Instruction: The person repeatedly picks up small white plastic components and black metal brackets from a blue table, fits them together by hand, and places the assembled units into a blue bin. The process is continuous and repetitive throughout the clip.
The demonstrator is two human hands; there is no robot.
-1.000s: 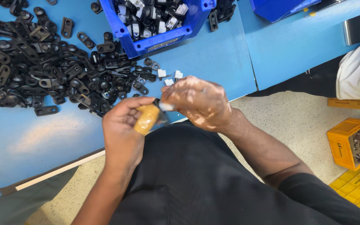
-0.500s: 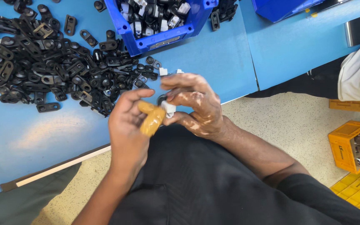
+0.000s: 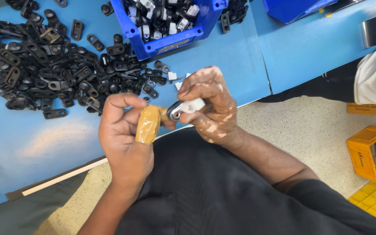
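Over the blue desk (image 3: pixel 44 143) edge, the right hand (image 3: pixel 209 106) pinches a black clip with white insert (image 3: pixel 183 108), steadied against the left hand (image 3: pixel 125 130)'s tape-wrapped thumb (image 3: pixel 148 125); loose clips (image 3: pixel 53 72) lie heaped within reach.

clips (image 3: pixel 53 69): black plastic, matt | bin (image 3: pixel 170 41): glossy blue plastic

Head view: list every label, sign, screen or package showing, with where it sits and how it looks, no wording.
Label strip: on the front wall of the blue bin at the top, a narrow pale rectangle with dark print.
Yellow crate: on the floor at the right edge, boxy, with small dark marking on its side.
No screens or signs in view.
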